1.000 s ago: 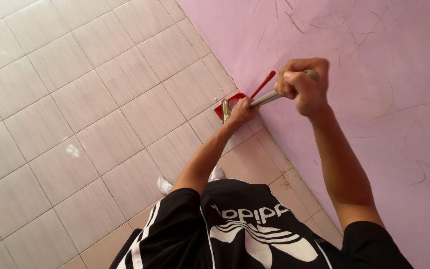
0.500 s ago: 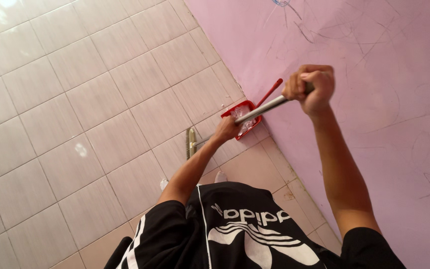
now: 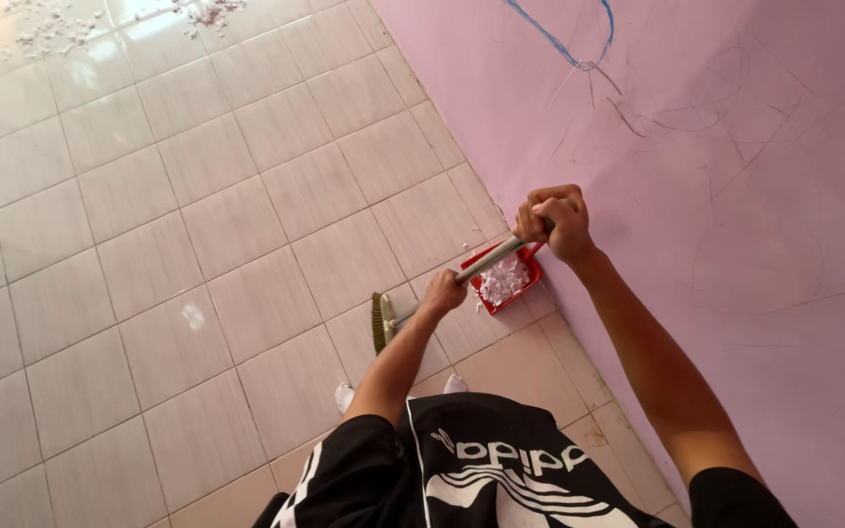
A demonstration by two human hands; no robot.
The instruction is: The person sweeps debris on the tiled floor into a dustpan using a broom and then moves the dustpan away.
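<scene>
Since a moment earlier, both hands had dropped lower along the wall, and the broom head had slid a little further out from the dustpan across the tiles.

Far off at the top left edge of the tiled floor (image 3: 149,235), scraps of white litter (image 3: 41,29) lay scattered. Nearer, the broom head (image 3: 381,322) rested on the tiles, bristles down, just left of the person's feet. The left hand (image 3: 444,290) was wrapped tight around the lower part of the metal broom handle (image 3: 486,260), close above the head. The handle ran up and to the right, crossing over the red dustpan (image 3: 530,279), which sat on the floor right against the foot of the pink wall (image 3: 735,196). Inside the pan lay a heap of white paper scraps (image 3: 503,282). The right hand (image 3: 553,221) was clenched in a fist on the top end of the handle, beside the wall. Blue and grey scribbles (image 3: 559,44) marked the wall above.
</scene>
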